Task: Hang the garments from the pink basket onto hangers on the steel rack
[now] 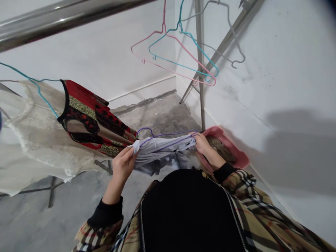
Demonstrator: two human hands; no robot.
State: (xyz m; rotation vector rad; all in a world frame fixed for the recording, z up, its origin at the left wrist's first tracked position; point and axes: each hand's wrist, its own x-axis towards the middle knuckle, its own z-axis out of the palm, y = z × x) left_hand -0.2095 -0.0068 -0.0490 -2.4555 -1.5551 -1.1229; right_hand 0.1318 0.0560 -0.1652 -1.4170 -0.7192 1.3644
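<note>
A light grey garment (pixel 157 147) is stretched between my two hands in front of my body, with a dark printed pattern on its lower part. My left hand (pixel 124 162) is closed on its left edge. At the other end, my right hand (pixel 202 142) pinches the garment's edge and seems to touch the purple hanger (pixel 170 133) there. That hanger lies along the top of the cloth, partly inside it, its hook pointing left. How far the hanger reaches under the fabric is hidden.
A thick metal rail (pixel 65 21) crosses the upper left. Pink (pixel 183 49), blue (pixel 194 40) and grey hangers (pixel 231 28) hang ahead. A red-black patterned garment (pixel 89 108) and a cream lace garment (pixel 39 133) hang left. A pink basket (pixel 236 150) with clothes stands by the right wall.
</note>
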